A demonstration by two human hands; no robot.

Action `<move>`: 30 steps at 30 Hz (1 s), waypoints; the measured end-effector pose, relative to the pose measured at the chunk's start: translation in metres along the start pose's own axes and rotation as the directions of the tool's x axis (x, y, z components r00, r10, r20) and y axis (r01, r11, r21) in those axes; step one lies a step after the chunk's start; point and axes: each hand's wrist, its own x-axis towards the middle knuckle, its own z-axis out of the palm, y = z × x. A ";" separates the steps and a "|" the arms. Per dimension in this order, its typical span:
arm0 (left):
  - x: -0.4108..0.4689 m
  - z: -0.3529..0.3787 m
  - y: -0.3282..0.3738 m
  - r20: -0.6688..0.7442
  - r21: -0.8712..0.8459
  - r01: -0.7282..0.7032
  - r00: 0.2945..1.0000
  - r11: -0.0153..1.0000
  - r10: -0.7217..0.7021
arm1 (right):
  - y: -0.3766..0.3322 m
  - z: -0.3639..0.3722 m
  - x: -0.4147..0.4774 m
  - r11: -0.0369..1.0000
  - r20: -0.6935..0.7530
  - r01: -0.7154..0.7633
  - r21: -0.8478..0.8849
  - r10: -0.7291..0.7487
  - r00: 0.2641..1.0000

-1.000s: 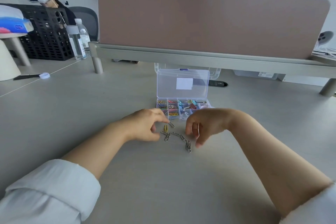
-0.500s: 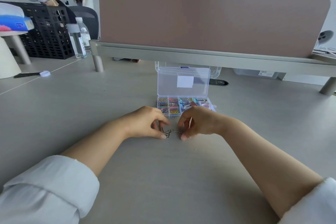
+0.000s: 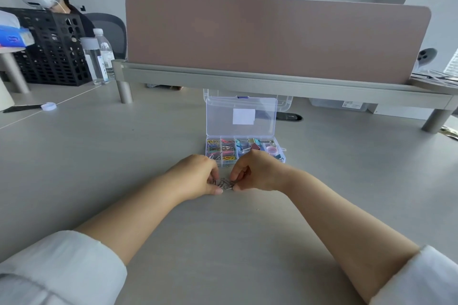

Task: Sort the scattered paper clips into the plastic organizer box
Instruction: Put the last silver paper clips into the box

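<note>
A small heap of silver paper clips (image 3: 225, 183) lies on the grey table, just in front of the clear plastic organizer box (image 3: 282, 156). The box stands with its lid (image 3: 241, 116) upright, and its compartments hold coloured clips and binder clips. My left hand (image 3: 195, 176) and my right hand (image 3: 257, 171) close in on the heap from both sides, fingertips pinching the clips against the tabletop. Some clips are hidden under my fingers.
A pink divider panel (image 3: 272, 37) on a raised shelf (image 3: 272, 84) stands behind the box. Two water bottles (image 3: 99, 59) and a black crate (image 3: 52, 52) are at the far left, near a person wearing a headset. A small white disc (image 3: 48, 106) lies at left.
The clips were spread in a loose line between my hands. Both hands have drawn together and gathered them into one tight heap.
</note>
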 end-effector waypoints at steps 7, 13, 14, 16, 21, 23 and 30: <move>0.003 0.002 0.004 -0.038 0.024 0.027 0.999 0.999 -0.026 | -0.004 0.005 0.006 0.999 -0.021 -0.014 -0.041 0.013 1.000; 0.002 0.001 0.007 -0.020 0.100 0.020 1.000 0.995 -0.018 | -0.007 0.006 0.007 0.989 0.011 -0.025 -0.143 0.027 1.000; 0.002 0.001 0.006 -0.012 0.102 0.020 1.000 0.995 -0.019 | -0.008 0.006 0.007 0.986 0.016 -0.035 -0.164 0.038 0.999; 0.002 0.001 0.005 0.002 0.099 0.016 1.000 0.995 -0.016 | -0.009 0.007 0.008 0.973 0.038 -0.055 -0.226 0.065 0.997; 0.001 -0.001 -0.001 -0.001 0.073 0.003 1.000 0.997 -0.003 | -0.006 0.008 0.007 0.933 0.038 -0.081 -0.352 0.101 0.994; 0.001 -0.004 -0.005 -0.028 0.031 0.004 1.000 1.000 -0.003 | -0.003 0.006 0.007 0.929 0.009 -0.084 -0.361 0.093 0.996; 0.007 -0.009 -0.017 -0.173 -0.061 0.011 0.985 0.998 -0.022 | -0.003 -0.004 0.006 0.962 -0.089 -0.072 -0.265 0.050 0.995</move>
